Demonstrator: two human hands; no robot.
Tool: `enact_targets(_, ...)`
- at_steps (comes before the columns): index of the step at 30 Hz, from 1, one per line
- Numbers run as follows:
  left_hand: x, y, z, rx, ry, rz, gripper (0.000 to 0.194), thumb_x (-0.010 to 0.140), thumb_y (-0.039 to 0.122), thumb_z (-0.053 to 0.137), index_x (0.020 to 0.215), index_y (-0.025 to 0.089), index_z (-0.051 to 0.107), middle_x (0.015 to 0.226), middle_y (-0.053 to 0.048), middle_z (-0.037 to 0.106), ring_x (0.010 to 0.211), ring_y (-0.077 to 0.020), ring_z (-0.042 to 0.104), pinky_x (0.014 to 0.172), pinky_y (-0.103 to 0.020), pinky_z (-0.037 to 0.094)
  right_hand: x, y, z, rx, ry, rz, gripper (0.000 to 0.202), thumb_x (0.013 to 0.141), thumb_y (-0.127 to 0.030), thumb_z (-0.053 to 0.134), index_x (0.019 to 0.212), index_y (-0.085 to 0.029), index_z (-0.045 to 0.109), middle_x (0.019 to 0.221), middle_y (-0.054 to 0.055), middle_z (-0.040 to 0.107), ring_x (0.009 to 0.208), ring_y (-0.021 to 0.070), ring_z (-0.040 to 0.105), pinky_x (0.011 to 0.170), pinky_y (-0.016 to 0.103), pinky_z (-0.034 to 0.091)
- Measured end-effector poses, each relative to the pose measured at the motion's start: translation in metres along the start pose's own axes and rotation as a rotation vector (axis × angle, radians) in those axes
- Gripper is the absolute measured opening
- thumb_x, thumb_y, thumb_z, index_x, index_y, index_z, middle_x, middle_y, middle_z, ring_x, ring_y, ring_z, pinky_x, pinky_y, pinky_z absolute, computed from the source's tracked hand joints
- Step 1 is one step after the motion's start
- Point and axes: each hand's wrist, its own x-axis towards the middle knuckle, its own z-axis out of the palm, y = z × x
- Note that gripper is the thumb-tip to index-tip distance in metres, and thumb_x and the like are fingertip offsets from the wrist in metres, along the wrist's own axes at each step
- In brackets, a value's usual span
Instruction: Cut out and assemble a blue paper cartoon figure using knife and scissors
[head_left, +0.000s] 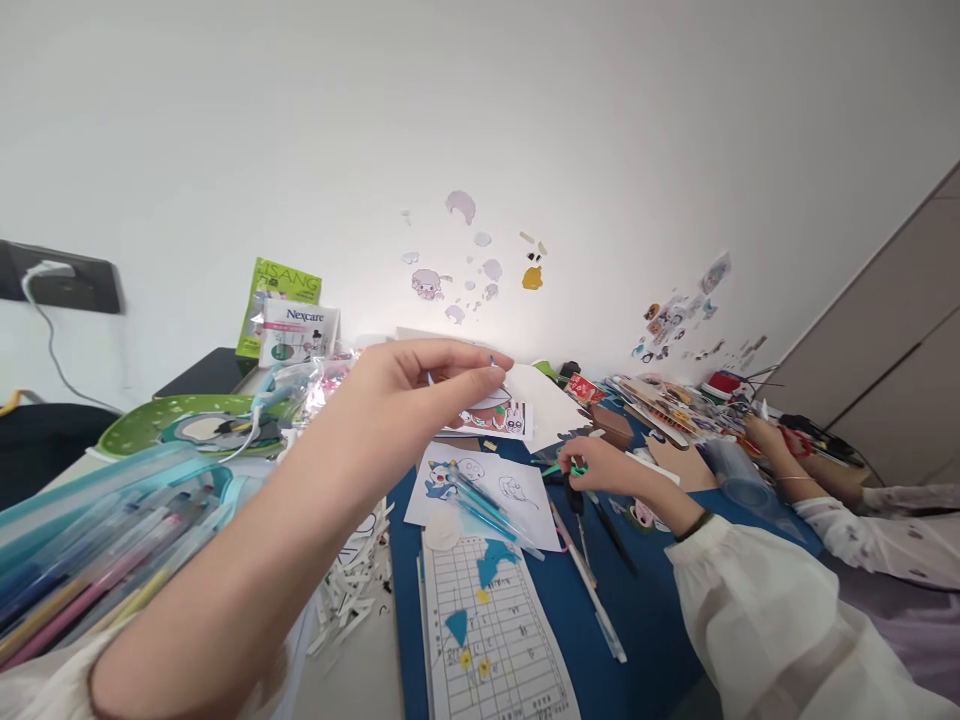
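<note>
My left hand (412, 390) is raised over the desk, thumb and fingers pinched on a small paper cutout (493, 401) with a drawn dark edge. Most of that cutout is hidden behind the fingers. Lower and to the right, my right hand (604, 466) is closed round the green handle of a pair of scissors (552, 468), whose blades point left. Beneath the hands lies a white drawing sheet (534, 515) with a blue cartoon figure and outlines. Several blue pens (487, 508) rest on it.
A ruled form (517, 640) with blue and yellow paper bits lies in front. At left are a pen pouch (112, 560), a green tray (135, 430) and paper scraps (352, 590). A craft knife (577, 500) lies near my right hand. Another person's hand (769, 440) works at far right.
</note>
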Motion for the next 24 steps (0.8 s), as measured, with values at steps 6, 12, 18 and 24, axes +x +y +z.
enact_targets(6,0.002,0.002,0.001,0.009,-0.033,-0.037,0.02,0.073,0.036,0.075,0.092,0.029,0.076,0.079,0.001,0.075,0.064,-0.0151,0.064,0.057,-0.027,0.051,-0.009,0.0,-0.018,-0.043,0.193,-0.071,0.007,0.087,-0.02,0.062,0.093,-0.016,0.062,0.093,0.003,0.065,0.083,0.0173,0.061,0.072,0.032,0.051)
enact_targets(12,-0.001,0.006,-0.001,0.045,0.012,-0.094,0.057,0.063,0.028,0.078,0.117,0.025,0.062,0.053,0.007,0.064,0.061,-0.0207,0.066,0.054,-0.03,0.047,-0.039,-0.005,-0.027,-0.095,0.38,-0.07,0.012,0.075,-0.01,0.051,0.077,-0.022,0.052,0.085,0.006,0.059,0.079,0.0235,0.053,0.067,0.032,0.038)
enact_targets(18,0.001,-0.001,0.001,-0.105,-0.022,-0.099,0.033,0.067,0.029,0.076,0.096,0.023,0.062,0.07,0.001,0.072,0.071,-0.0198,0.069,0.063,-0.031,0.05,-0.063,-0.017,0.001,-0.001,0.289,-0.006,0.015,0.071,-0.009,0.05,0.07,-0.023,0.046,0.077,0.004,0.056,0.07,0.0221,0.051,0.062,0.031,0.036)
enact_targets(24,-0.002,-0.003,0.007,-0.262,-0.045,-0.073,0.037,0.079,0.027,0.069,0.115,0.027,0.063,0.085,0.002,0.066,0.08,-0.0156,0.07,0.077,-0.028,0.056,-0.068,-0.013,0.01,0.262,0.143,0.06,0.011,0.074,-0.018,0.056,0.068,-0.023,0.049,0.074,0.002,0.057,0.067,0.0197,0.051,0.06,0.029,0.038)
